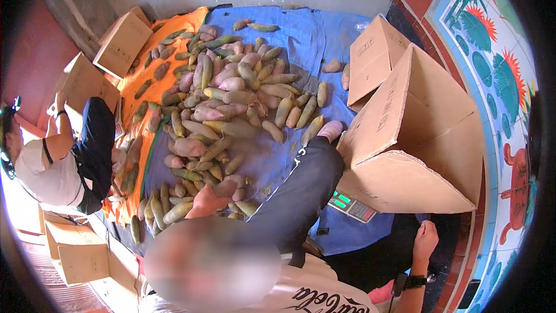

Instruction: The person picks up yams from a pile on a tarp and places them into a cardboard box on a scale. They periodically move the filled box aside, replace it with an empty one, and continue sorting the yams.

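My left hand (207, 202) reaches into the near edge of a big heap of root vegetables (231, 95), long green and pinkish ones that look like radishes. Its fingers are closed around a pinkish radish (227, 188); a blurred patch covers the arm behind it. My right hand (425, 237), with a dark watch on the wrist, is held low on the right beside my dark trouser leg. Those fingers are curled, and what they hold, if anything, is hidden. Between my legs and the wall stands a large open cardboard box (379, 127) on a scale (351, 206) with lit green displays.
Blue sheeting (289, 29) and orange sheeting (130, 90) lie under the heap. Another carton (376, 55) adjoins the large box. At left a person (52, 162) sits by a carton (84, 87). More cartons (123, 43) stand behind and an open one (84, 261) lower left. A painted tile wall (492, 81) borders the right.
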Demonstrator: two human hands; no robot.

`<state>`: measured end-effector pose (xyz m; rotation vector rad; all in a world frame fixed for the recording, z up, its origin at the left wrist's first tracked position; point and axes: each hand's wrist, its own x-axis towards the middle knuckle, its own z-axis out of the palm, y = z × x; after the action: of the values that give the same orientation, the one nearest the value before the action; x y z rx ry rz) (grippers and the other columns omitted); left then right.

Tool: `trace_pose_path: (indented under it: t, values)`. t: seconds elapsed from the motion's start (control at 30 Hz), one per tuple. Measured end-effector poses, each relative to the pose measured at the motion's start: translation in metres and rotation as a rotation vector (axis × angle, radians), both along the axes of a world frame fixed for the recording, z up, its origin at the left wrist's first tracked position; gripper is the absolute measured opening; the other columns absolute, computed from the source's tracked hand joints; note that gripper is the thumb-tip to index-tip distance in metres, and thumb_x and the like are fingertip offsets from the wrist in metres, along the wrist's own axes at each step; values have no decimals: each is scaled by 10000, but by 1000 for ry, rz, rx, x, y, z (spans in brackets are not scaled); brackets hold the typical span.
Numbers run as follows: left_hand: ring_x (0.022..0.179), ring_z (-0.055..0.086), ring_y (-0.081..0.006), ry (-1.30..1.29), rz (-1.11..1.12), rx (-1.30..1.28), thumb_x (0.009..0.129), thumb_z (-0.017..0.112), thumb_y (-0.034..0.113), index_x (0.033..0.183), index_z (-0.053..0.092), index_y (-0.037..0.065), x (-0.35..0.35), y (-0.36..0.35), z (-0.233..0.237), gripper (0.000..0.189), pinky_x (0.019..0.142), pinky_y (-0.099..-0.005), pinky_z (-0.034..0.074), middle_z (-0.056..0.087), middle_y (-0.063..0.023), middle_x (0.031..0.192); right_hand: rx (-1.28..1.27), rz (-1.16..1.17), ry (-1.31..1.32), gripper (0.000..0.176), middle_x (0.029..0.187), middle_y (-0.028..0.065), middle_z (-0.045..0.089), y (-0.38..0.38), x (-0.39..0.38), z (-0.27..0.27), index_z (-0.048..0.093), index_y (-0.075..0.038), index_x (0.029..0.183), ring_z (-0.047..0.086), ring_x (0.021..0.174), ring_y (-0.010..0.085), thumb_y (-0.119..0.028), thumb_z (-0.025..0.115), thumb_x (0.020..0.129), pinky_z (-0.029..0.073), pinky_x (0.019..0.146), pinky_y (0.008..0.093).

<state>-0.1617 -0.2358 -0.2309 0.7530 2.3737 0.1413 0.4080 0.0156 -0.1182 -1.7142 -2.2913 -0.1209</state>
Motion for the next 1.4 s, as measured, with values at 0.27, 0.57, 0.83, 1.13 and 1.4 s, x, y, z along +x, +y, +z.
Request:
trace_pose_path:
  t: [0.27, 0.57, 0.83, 1.13, 1.4]
  values:
    - [975, 583, -330, -14, -188, 830, 591, 779, 357, 1169, 470, -19, 65, 104, 150, 756, 846, -384, 467, 578, -216, 1046, 111, 121, 70, 131, 880, 164, 587, -8, -12, 30, 577, 7, 924, 566, 817, 342, -45, 556, 806, 459, 740, 413]
    - [946, 552, -350, -321, -870, 1167, 560, 788, 280, 1118, 492, 17, 145, 143, 227, 684, 816, -403, 462, 552, -173, 991, 328, 565, 113, 395, 1104, 176, 544, -47, -102, 127, 540, -15, 1046, 549, 939, 361, -186, 689, 723, 458, 780, 452]
    - [930, 557, -341, -577, -1012, 1218, 557, 789, 213, 1125, 497, 27, 197, 157, 222, 665, 793, -404, 464, 558, -149, 1004, 203, 891, 110, 725, 1191, 175, 489, -57, -141, 130, 424, -109, 1201, 561, 967, 344, -264, 797, 599, 484, 779, 444]
    - [966, 521, -371, -533, -1030, 1351, 652, 749, 306, 1272, 376, 28, 202, 173, 227, 775, 826, -421, 441, 501, -187, 1056, 363, 752, 167, 749, 1125, 190, 518, -48, -126, 137, 416, -63, 1204, 562, 890, 365, -214, 791, 574, 470, 730, 457]
    - [1225, 341, -420, 24, -863, 1479, 713, 725, 342, 1334, 353, 82, 179, 204, 211, 770, 1014, -495, 309, 295, -246, 1347, 321, 195, 385, 621, 1201, 189, 512, -11, -99, 175, 450, -9, 1248, 484, 1117, 351, -38, 630, 654, 341, 991, 403]
